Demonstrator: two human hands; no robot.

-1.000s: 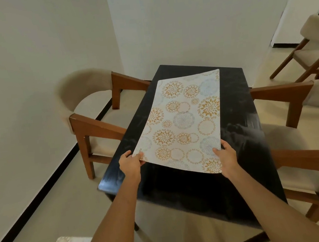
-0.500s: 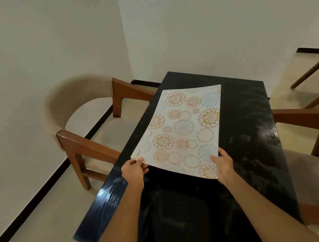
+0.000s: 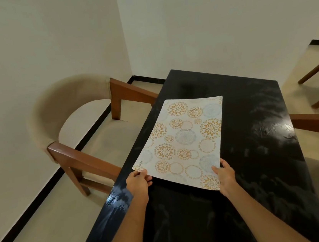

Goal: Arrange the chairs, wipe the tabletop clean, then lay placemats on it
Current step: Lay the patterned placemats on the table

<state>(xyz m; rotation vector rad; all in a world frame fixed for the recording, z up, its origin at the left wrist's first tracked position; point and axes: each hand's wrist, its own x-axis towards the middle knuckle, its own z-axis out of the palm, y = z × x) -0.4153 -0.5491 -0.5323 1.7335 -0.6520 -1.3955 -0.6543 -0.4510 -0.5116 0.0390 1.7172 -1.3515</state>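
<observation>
— Floral placemat [image 3: 185, 141]? Pinched by near corners, left hand [image 3: 137, 184] and right hand [image 3: 224, 175], fingers clamped on it, above black bench [image 3: 261, 168]
— Lower flat, square to edge, then release

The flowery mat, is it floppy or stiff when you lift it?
Probably bendy but not limp: the mat curves gently between the left hand and right hand yet keeps its shape. Likely light, pinched only at its corners. It might slide on the glossy table.
</observation>
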